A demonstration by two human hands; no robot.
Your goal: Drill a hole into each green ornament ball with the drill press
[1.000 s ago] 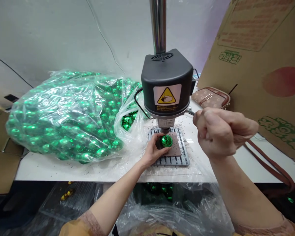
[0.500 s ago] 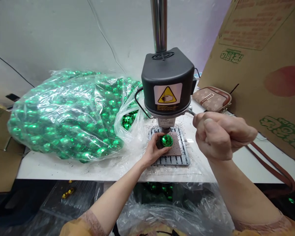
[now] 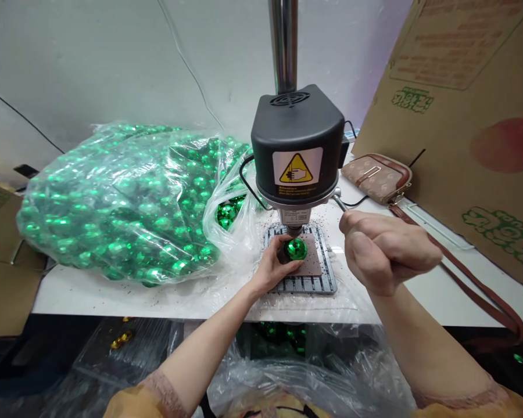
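Closely, left fingers half-curled round 1 glossy, faceted green ball — right fingers fisted, gripping metal lever

The right grip is sinking lower and edging inward toward the drill press, whose lever is slanting more steeply; more of the pouch's brown strap is showing behind the fist.

Left forearm is angling forward and inward; left hand is staying low in a C-shaped grip, thumb curving along the near side, index finger along the far side. Right forearm is slanting up and inward; right hand is making a fist, sitting nearer the camera.
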